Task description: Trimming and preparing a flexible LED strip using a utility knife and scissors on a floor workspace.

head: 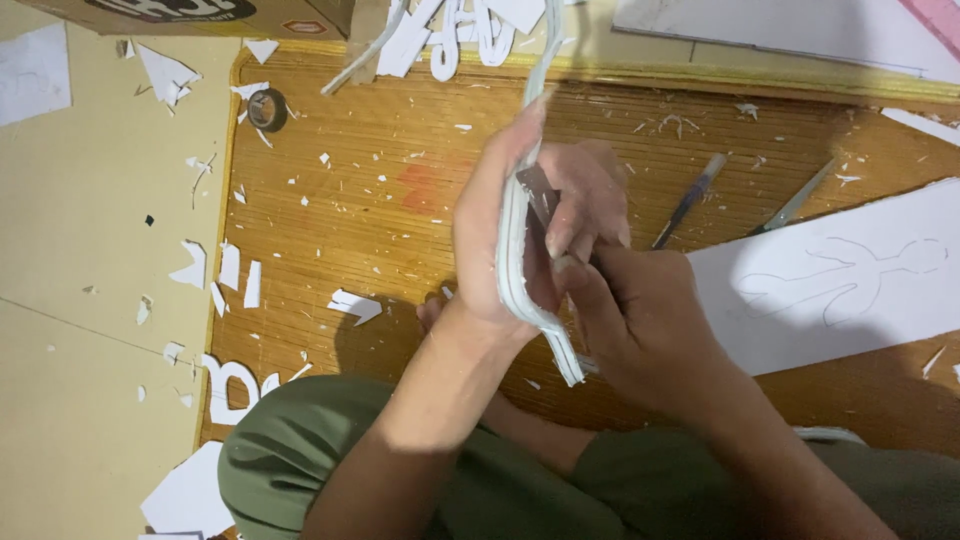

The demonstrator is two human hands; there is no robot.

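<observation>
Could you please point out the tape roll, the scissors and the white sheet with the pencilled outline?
tape roll [267, 109], head view, on its ring.
scissors [797, 203], head view, on the blades.
white sheet [800, 310], head view, on its bare lower part.

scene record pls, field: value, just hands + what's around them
surface: woven bamboo mat on a pale floor
left hand: left hand grips a curved white foam-board cutout, held edge-on
right hand: right hand holds a cutter blade against the cutout
blade contact: at the cutout's inner edge; exact cut point hidden by fingers
nearby tools: brush, scissors, tape roll
other: white sheet with pencilled outline; white scraps scattered
</observation>
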